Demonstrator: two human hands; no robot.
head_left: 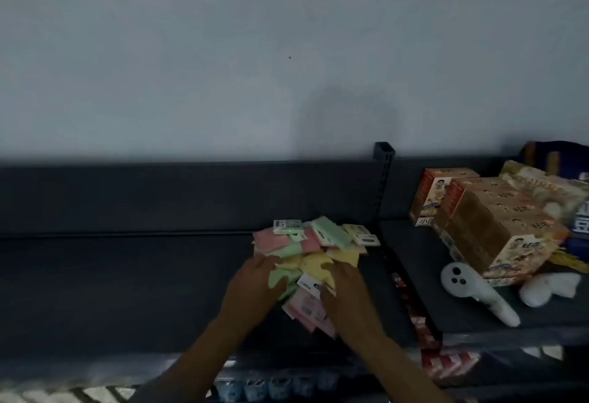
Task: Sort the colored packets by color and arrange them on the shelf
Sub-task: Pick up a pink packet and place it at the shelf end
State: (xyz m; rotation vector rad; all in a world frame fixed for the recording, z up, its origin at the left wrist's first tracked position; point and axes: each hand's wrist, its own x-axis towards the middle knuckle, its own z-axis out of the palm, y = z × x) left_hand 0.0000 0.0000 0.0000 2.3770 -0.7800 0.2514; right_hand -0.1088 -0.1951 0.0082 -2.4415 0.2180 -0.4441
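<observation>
The fingers (pixel 271 267) of the left hand (pixel 255 284) lay spread and fairly straight over the near left side of the heap of packets (pixel 314 256), pressing on it rather than curling round any one piece. The right hand (pixel 342 284) had its fingers on the near right side of the heap, bent over the yellow packets (pixel 314 264) there; whether they pinched one or only rested on it could not be told from the blurred view.

The heap sat on the dark shelf (pixel 127 291), close to the upright post (pixel 384 179) that divides it from the next bay. Pink packets (pixel 271 240) and green packets (pixel 330 232) lay mixed at the far side of the heap, more pink ones (pixel 307 310) spilled towards the near edge, and several showed white labelled ends.

Judging by their look, the packets were thin, flat and light, soft enough to flex, with a smooth wrapper likely to slide one over another. A heap like that would shift under a push, so a pinch at an exposed edge or a labelled end seemed the surest hold, with the other hand steadying the rest.

Beyond the post, well apart from the heap, stood brown snack boxes (pixel 497 221), with a white controller (pixel 471 291) in front of them.
</observation>
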